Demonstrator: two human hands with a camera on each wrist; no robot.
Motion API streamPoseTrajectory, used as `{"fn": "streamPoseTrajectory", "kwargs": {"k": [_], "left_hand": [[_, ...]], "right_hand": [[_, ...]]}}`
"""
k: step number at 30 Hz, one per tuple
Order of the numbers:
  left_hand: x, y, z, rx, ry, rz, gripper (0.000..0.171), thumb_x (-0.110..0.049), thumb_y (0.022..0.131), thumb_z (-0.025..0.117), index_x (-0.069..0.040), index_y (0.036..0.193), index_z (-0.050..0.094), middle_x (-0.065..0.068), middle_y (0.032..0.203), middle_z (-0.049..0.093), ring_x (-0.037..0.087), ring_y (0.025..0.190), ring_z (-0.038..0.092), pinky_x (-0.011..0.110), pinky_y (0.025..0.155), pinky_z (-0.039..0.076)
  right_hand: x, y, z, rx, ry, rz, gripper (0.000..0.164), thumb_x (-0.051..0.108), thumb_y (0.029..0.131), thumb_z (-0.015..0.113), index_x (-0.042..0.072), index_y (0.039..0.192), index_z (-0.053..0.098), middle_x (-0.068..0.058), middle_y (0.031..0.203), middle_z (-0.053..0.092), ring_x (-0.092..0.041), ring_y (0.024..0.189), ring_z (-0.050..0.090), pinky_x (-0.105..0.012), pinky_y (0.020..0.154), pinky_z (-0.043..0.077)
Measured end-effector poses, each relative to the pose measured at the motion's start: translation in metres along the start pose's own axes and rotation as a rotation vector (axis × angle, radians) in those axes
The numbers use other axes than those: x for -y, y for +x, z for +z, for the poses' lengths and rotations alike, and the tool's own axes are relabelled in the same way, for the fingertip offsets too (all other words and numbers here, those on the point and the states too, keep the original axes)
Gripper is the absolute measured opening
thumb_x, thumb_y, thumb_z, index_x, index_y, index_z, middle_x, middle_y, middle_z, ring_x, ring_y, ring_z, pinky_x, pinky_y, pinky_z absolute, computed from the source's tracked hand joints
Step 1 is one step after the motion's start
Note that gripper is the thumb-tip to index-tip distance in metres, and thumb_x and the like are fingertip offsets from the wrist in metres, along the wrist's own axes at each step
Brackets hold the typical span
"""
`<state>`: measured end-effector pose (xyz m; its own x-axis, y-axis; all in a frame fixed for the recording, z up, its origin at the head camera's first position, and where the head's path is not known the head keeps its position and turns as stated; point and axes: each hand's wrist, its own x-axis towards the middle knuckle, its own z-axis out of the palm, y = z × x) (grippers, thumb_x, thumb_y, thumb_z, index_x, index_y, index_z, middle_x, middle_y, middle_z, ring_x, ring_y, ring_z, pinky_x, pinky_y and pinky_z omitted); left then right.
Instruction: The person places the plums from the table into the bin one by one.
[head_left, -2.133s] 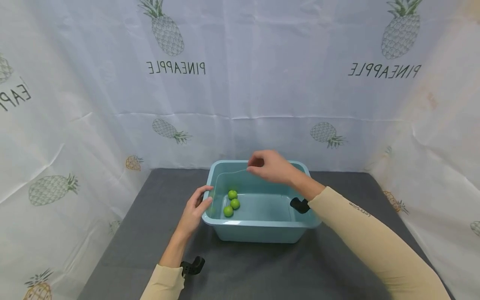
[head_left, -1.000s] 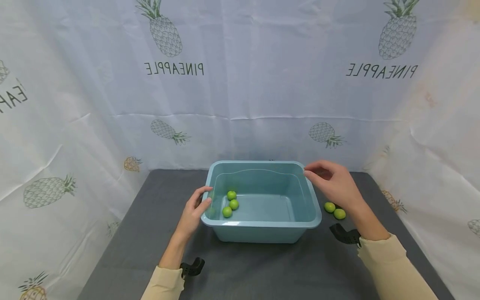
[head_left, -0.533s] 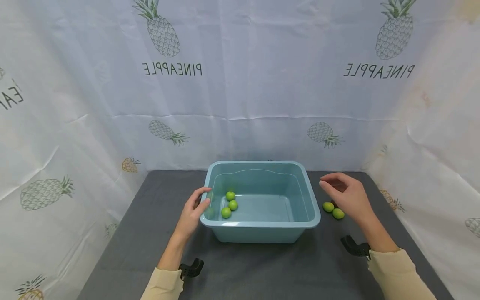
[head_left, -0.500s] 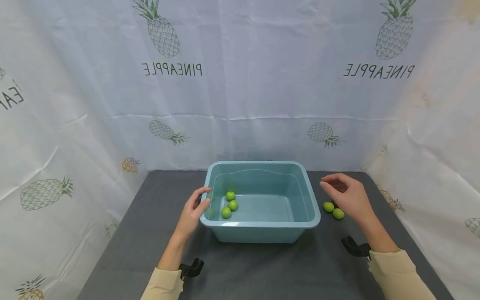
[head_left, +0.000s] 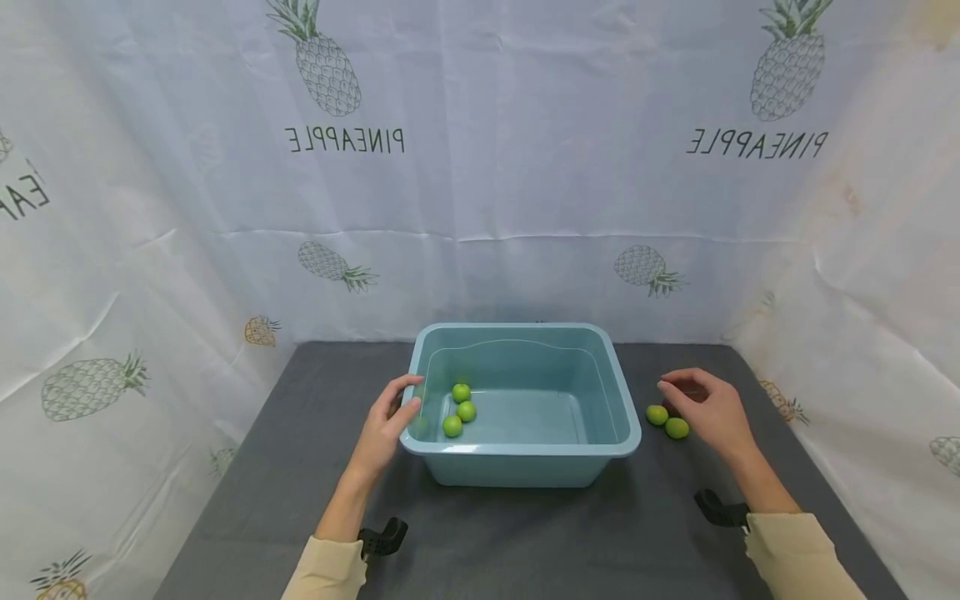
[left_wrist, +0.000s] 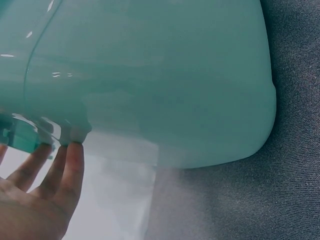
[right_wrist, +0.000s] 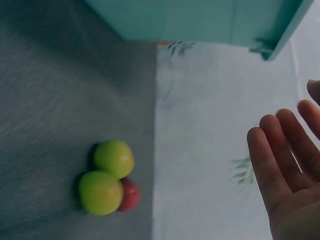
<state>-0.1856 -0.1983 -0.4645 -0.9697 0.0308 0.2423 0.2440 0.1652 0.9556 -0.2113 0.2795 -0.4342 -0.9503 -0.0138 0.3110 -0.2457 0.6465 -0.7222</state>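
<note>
A light blue-green plastic basin (head_left: 522, 462) stands on the dark table, with three small round green fruits (head_left: 466, 411) inside at its left end. My left hand (head_left: 387, 421) holds the basin's left rim, and its fingers meet the wall below the rim in the left wrist view. Right of the basin, my right hand (head_left: 708, 417) hovers with loosely bent fingers and nothing in them. Close under it lie two green fruits (right_wrist: 101, 193) touching each other. A red fruit (right_wrist: 130, 194) shows beside them in the right wrist view, mostly hidden by the hand in the head view.
The dark grey cloth (head_left: 525, 542) covers the table. A white pineapple-print curtain (head_left: 517, 183) hangs behind and along both sides, close to the table's edges. The basin's raised walls stand between the two hands.
My right hand has moved from over the basin out to the right and down toward the fruits on the table. My left hand stays on the rim, and the basin has not shifted.
</note>
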Motion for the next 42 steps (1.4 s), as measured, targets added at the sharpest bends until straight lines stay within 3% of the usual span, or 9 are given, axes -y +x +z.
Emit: {"fn": "streamPoseTrajectory", "kwargs": {"k": [12,23,25,28,32,38,42], "left_hand": [[0.0,0.0,0.0,0.009,0.002,0.0,0.036,-0.017,0.105,0.055,-0.007,0.14,0.054,0.017,0.151,0.045,0.031,0.136,0.045,0.038,0.103,0.039],[0.0,0.0,-0.001,0.01,-0.003,-0.013,0.036,-0.018,0.105,0.055,-0.007,0.14,0.053,0.017,0.151,0.045,0.033,0.136,0.044,0.025,0.099,0.04],[0.0,0.0,-0.001,0.009,-0.002,-0.011,0.036,-0.017,0.105,0.055,-0.007,0.14,0.053,0.017,0.151,0.045,0.032,0.136,0.045,0.025,0.099,0.04],[0.0,0.0,0.0,0.009,-0.004,-0.007,0.036,-0.017,0.105,0.055,-0.007,0.14,0.053,0.017,0.151,0.046,0.031,0.134,0.045,0.025,0.099,0.04],[0.0,0.001,0.0,0.012,-0.018,0.002,0.036,-0.016,0.105,0.055,-0.006,0.14,0.053,0.017,0.15,0.046,0.032,0.134,0.046,0.025,0.098,0.041],[0.001,0.0,0.0,0.011,-0.023,0.009,0.036,-0.016,0.105,0.056,-0.005,0.14,0.053,0.018,0.15,0.046,0.034,0.134,0.045,0.024,0.097,0.041],[0.001,0.0,0.0,0.008,-0.02,0.011,0.036,-0.016,0.105,0.056,-0.006,0.14,0.054,0.018,0.15,0.046,0.034,0.133,0.046,0.025,0.097,0.041]], "right_hand": [[-0.043,-0.006,0.003,-0.006,-0.052,0.057,0.032,0.031,0.101,0.066,0.003,0.116,0.07,-0.017,0.112,0.07,0.018,0.087,0.051,-0.013,0.075,0.045],[-0.075,-0.009,0.008,-0.019,-0.059,0.114,0.035,0.033,0.1,0.067,0.002,0.115,0.069,-0.019,0.114,0.068,0.017,0.088,0.048,-0.014,0.074,0.044],[-0.079,-0.01,0.008,-0.009,-0.069,0.13,0.036,0.034,0.1,0.066,0.001,0.116,0.069,-0.02,0.115,0.068,0.01,0.09,0.052,-0.016,0.073,0.045],[-0.085,-0.011,0.008,0.016,-0.081,0.147,0.039,0.034,0.1,0.066,-0.001,0.118,0.068,-0.023,0.116,0.067,-0.012,0.097,0.061,-0.019,0.072,0.046],[-0.093,-0.014,0.01,0.056,-0.086,0.17,0.043,0.035,0.1,0.066,-0.003,0.121,0.065,-0.025,0.119,0.066,-0.039,0.107,0.061,-0.024,0.072,0.048],[-0.104,-0.016,0.014,0.098,-0.077,0.19,0.046,0.035,0.099,0.068,-0.004,0.124,0.063,-0.028,0.122,0.063,-0.044,0.111,0.058,-0.049,0.085,0.049],[-0.11,-0.017,0.017,0.12,-0.088,0.199,0.047,0.035,0.098,0.07,-0.003,0.125,0.064,-0.027,0.121,0.064,-0.043,0.109,0.059,-0.054,0.086,0.046]]}}
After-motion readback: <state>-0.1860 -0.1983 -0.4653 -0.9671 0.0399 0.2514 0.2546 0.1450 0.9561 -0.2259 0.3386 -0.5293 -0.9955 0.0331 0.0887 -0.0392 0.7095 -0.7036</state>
